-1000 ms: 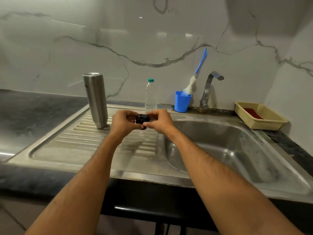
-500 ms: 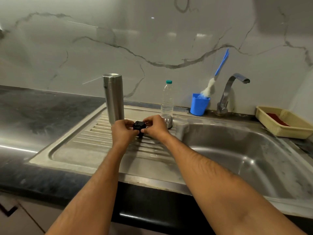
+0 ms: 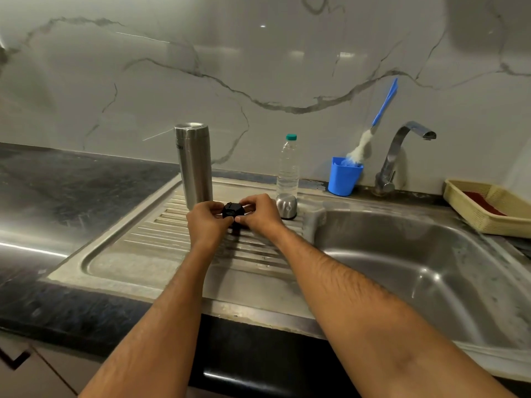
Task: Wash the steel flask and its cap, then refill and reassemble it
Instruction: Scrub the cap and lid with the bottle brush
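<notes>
Steel flask (image 3: 194,165) stands upright and open-topped at the back of the ribbed drainboard (image 3: 149,242), well left of the sink basin (image 3: 431,271) — the biggest thing here, set into the dark counter (image 3: 57,191) under a marble-patterned wall. Behind the basin rises the tap (image 3: 402,150), and a yellow basket (image 3: 488,208) sits on the counter at the far right. A blue cup (image 3: 343,176) with a blue-handled brush (image 3: 373,124) leaning in it stands just left of the tap, and a clear plastic bottle (image 3: 287,168) with a green top stands between the cup and the flask. In front of that bottle, the flask's domed steel cap (image 3: 286,206) rests on the drainboard. Just beside it, above the ribs, the left hand (image 3: 207,222) and right hand (image 3: 258,214) meet — fingers of both curled around a small black stopper (image 3: 232,214), pinching it from either side.
</notes>
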